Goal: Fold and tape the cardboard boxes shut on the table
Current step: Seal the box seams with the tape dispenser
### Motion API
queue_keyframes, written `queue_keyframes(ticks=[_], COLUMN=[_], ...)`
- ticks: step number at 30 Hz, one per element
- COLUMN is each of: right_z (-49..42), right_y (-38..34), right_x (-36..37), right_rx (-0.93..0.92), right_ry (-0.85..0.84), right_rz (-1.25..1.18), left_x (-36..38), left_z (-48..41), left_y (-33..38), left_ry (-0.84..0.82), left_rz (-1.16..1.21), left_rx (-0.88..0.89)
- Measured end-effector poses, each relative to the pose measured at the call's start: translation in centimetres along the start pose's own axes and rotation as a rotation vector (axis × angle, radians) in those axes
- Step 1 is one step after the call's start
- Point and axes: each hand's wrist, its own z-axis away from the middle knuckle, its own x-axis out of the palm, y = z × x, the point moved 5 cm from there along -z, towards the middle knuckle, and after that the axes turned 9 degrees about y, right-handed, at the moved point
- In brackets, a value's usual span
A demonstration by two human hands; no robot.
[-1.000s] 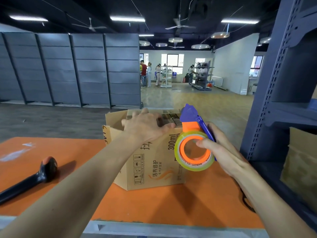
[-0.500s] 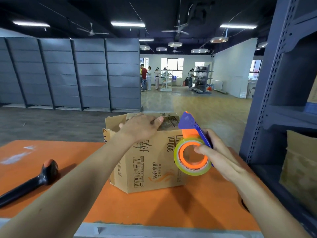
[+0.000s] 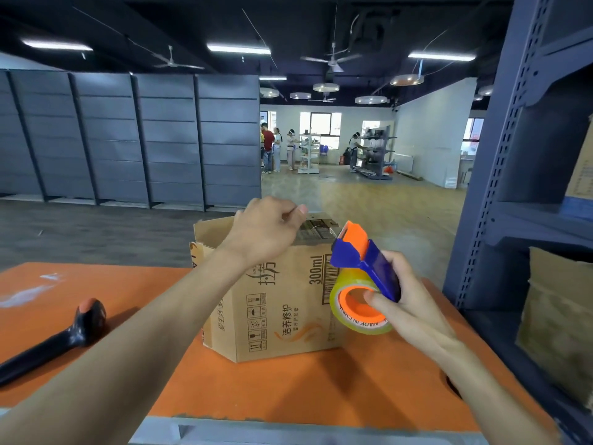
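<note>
A brown cardboard box (image 3: 288, 303) with printed writing stands on the orange surface (image 3: 288, 390), near its middle and a little toward the far edge. The flap (image 3: 207, 231) at the box's left end stands up, while the rest of the top looks folded down. The left hand (image 3: 266, 234) reaches across to the top of the box; its fingers are curled, with the thumb tip close to the forefinger, but I cannot tell whether it pinches anything or only rests there. The right hand (image 3: 414, 305) grips a blue and orange tape dispenser (image 3: 361, 252), fingers wrapped round the handle and one fingertip reaching into the orange core. The roll of tape (image 3: 353, 319) on it is clear and yellowish, and sits just beside the box's right front corner, the dispenser's orange nose pointing up near the top edge. On the left of the surface lies a black tool (image 3: 64, 337) with an orange tip, well apart from the box. A blue-grey metal rack (image 3: 513, 187) stands at the right, with brown cardboard (image 3: 558, 319) on a lower shelf. Several people (image 3: 269, 149) stand far off in the room.
</note>
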Motion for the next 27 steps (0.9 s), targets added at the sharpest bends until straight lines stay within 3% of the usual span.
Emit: queue_keyframes(ticks=[7, 9, 11, 14, 16, 18, 20, 23, 27], right_z=[0.2, -0.2, -1.0, -3.4, -5.6, -7.6, -9.0, -9.6, -8.9], right_y=[-0.9, -1.5, -1.7, -1.8, -2.3, -3.1, -3.9, -4.5, -4.7], right_x=[-0.6, -0.8, -1.1, -1.9, -2.0, -1.0, 0.6, 2.5, 2.4], right_rx=[-0.119, -0.127, -0.091, 0.034, 0.084, 0.105, 0.121, 0.146, 0.168], right_ry=[0.036, 0.023, 0.007, 0.003, -0.035, -0.130, -0.237, -0.295, -0.276], right_rz=[0.125, 0.149, 0.143, 0.066, 0.038, 0.057, 0.078, 0.049, -0.026], left_x=[1.8, 1.7, 0.4, -1.4, -1.3, -0.6, -0.2, 0.5, -0.7], left_z=[2.8, 2.8, 2.6, 3.9, 4.8, 4.6, 3.3, 1.4, -0.5], left_y=[2.3, 2.2, 1.2, -1.3, -3.1, -5.2, -6.4, -7.0, -6.6], left_ry=[-0.270, -0.232, -0.006, 0.259, 0.216, 0.032, -0.084, -0.158, -0.071], left_rz=[0.410, 0.450, 0.337, -0.087, -0.424, -0.604, -0.625, -0.414, -0.243], left_rx=[-0.125, -0.166, -0.172, -0.105, -0.128, -0.212, -0.239, -0.256, -0.218])
